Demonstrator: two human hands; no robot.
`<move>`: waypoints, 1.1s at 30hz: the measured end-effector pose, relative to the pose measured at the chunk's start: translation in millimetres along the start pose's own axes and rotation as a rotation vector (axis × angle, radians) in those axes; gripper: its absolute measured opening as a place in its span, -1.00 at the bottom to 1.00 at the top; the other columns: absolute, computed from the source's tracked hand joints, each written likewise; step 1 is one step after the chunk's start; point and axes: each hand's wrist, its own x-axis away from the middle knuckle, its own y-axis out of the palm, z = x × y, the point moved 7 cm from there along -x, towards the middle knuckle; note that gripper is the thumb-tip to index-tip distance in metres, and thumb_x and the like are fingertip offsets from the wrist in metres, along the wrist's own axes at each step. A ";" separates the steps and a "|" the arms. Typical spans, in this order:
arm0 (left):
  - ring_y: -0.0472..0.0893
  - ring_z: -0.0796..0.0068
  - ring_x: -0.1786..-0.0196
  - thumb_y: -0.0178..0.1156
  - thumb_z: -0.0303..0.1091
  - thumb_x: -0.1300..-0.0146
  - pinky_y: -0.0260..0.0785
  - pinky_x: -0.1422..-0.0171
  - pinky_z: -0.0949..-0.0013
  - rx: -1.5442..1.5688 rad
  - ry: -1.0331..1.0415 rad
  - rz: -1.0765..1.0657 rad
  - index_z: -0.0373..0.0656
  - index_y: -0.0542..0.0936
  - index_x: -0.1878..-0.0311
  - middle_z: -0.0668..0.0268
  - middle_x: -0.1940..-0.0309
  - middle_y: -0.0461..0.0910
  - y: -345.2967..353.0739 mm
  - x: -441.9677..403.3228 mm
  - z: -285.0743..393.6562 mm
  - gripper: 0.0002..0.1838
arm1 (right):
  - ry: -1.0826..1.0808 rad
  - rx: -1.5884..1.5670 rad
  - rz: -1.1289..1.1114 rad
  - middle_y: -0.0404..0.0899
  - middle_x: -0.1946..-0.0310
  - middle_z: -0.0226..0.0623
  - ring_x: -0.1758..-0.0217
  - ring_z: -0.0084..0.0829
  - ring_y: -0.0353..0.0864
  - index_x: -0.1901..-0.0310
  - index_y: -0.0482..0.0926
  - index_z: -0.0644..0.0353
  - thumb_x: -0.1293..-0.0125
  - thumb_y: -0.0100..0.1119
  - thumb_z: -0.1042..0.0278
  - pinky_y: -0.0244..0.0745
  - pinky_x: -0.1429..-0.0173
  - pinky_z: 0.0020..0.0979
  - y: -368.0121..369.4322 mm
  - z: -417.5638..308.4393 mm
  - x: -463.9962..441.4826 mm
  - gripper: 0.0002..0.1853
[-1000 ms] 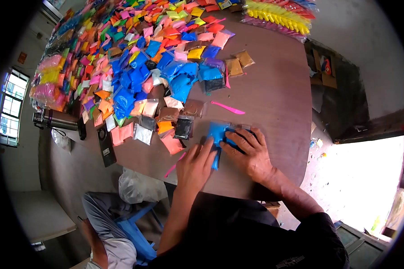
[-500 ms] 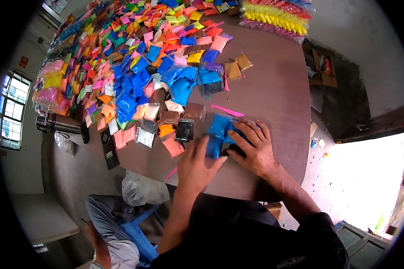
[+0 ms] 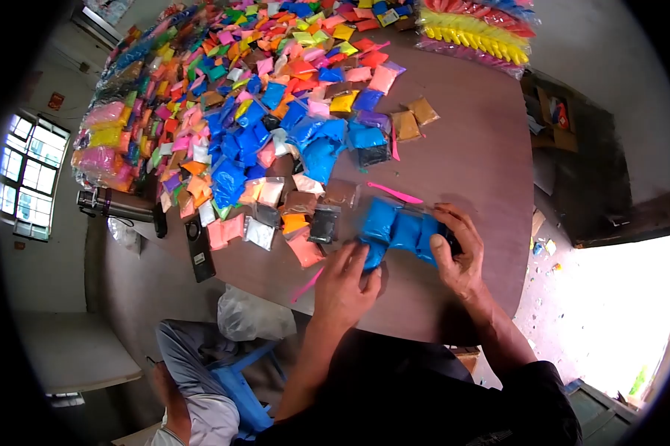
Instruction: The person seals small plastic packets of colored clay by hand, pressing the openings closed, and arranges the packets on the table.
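Observation:
Several small clear packets of blue clay-like material (image 3: pixel 405 229) lie side by side between my hands near the front edge of the table. My left hand (image 3: pixel 344 288) has its fingertips and thumb on the lower-left packet (image 3: pixel 375 254). At the row's right end, my right hand (image 3: pixel 463 256) curls its thumb and fingers around a packet, with a dark patch in the shadow between them. Just beyond the packets lies a pink plastic tool (image 3: pixel 394 192). Another pink stick (image 3: pixel 307 285) is partly under my left wrist.
A large heap of colourful packets (image 3: pixel 275 97) covers the table's left and back. Bundled yellow and red pieces (image 3: pixel 476 37) sit at the far right. A steel flask (image 3: pixel 123 207) and black phone-like object (image 3: pixel 199 249) are at the left edge. Another person's leg (image 3: pixel 193 357) shows below.
My right hand has moved right and now grips the end of the blue row, exposing more packets. My left hand stays at the lower-left packet. The whole view has shifted slightly.

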 end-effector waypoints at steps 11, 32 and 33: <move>0.65 0.02 0.07 0.41 -0.23 -0.20 0.55 0.02 0.10 -0.104 -0.001 0.150 -0.17 0.64 0.02 0.14 0.11 0.65 -48.4 -35.8 -15.2 -0.66 | 0.093 -0.163 0.130 0.56 -0.06 -0.05 -0.13 -0.25 0.54 0.00 0.61 0.38 -0.44 0.11 0.10 0.41 -0.22 -0.29 -13.1 17.6 -2.2 -0.58; 0.72 0.07 0.08 0.21 -0.47 -0.31 0.63 0.10 0.16 -0.180 0.148 0.268 -0.17 0.63 -0.09 0.08 0.00 0.66 -74.5 -46.4 -23.6 -0.71 | -0.055 -0.042 0.266 0.56 0.06 -0.05 -0.02 -0.20 0.56 0.08 0.61 0.38 -0.49 0.02 0.09 0.45 -0.09 -0.25 -20.7 8.0 0.6 -0.58; 0.72 0.12 0.05 0.22 -0.47 -0.30 0.64 0.10 0.21 -0.174 0.178 0.285 -0.18 0.62 -0.10 0.07 0.00 0.66 -76.6 -29.5 -15.1 -0.71 | -0.080 -0.040 0.310 0.56 0.08 -0.01 0.02 -0.15 0.59 0.09 0.62 0.38 -0.44 0.08 0.13 0.47 -0.08 -0.23 -21.9 7.5 4.8 -0.62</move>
